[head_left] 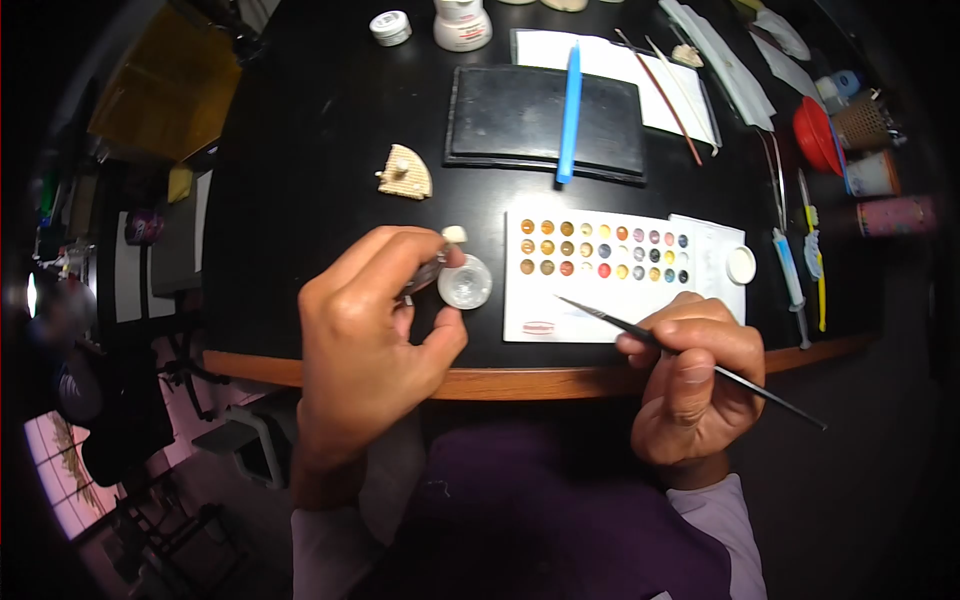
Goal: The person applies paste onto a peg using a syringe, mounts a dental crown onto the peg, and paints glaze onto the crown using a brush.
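Note:
My left hand [375, 315] is closed around a mostly hidden metal holding tool [426, 274]. A small white tooth crown [455, 234] shows at the fingertips; whether the tool grips it I cannot tell. Just right of those fingers stands a small clear glass dish [466, 284] with something translucent in it. Pinched in my right hand [700, 375] is a thin dark paintbrush [640, 331], its tip pointing left over the lower part of a white paint palette [620, 318]. Rows of small coloured paint wells run across the palette.
A dental model piece [406, 176] lies behind my left hand. Farther back are a black flat case [500, 120] with a blue stick [571, 110] across it, a jar [390, 28] and a bottle [463, 25]. A syringe [788, 275] lies right; the wooden table edge [530, 384] is near me.

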### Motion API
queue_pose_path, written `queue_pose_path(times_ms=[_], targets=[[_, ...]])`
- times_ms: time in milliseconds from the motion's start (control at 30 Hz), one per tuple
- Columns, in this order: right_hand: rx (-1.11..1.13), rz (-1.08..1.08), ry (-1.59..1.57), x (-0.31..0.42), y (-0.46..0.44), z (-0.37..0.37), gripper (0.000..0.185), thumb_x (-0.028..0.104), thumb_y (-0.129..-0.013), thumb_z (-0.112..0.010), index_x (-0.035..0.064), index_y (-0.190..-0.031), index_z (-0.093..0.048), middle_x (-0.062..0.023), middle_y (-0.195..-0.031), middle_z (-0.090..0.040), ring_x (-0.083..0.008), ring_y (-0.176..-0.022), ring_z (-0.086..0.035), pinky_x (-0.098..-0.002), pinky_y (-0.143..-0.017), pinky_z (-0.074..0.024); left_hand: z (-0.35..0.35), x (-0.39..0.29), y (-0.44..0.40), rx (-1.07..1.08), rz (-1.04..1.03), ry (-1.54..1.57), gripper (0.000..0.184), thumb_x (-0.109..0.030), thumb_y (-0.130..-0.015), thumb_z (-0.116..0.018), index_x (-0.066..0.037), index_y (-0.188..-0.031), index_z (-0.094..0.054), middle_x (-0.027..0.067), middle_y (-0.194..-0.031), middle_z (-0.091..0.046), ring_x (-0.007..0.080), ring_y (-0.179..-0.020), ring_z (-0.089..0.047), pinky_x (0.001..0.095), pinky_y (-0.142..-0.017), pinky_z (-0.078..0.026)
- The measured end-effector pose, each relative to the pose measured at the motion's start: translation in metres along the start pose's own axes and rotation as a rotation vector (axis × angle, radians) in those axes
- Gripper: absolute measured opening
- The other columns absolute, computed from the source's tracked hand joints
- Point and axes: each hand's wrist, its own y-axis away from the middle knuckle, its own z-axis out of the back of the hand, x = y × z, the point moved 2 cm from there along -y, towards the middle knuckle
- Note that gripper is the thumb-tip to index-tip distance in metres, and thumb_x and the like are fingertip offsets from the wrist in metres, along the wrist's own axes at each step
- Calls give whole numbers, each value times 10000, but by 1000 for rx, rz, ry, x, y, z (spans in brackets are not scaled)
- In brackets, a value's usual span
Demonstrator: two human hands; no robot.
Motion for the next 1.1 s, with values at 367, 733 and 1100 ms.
queue_pose_path(times_ms=[367,733,1100], targets=[[-370,-125,148,-17,33,65,185,171,-1128,-498,13,-1031,-516,-91,-796,-597,-92,-670,-514,-218,-624,-412,2,-2,-4,17,36,-19,366,77,-658,-782,30,-1004,-669,61,-1024,-733,53,-617,-469,230,-552,-387],[-286,-182,294,-20,34,63,201,133,-1128,-524,9,-973,-556,-59,-751,-621,-75,-627,-542,-220,-590,-422,18,-11,1,16,33,-84,373,102,-699,-753,59,-1056,-654,78,-1031,-723,54,-670,-475,224,-583,-387],[-257,-217,316,-16,33,60,194,120,-1133,-481,8,-983,-531,-79,-776,-583,-81,-653,-495,-214,-627,-404,17,-28,-7,5,-44,-25,256,77,-774,-717,48,-1028,-691,87,-920,-720,85,-696,-561,238,-581,-372]])
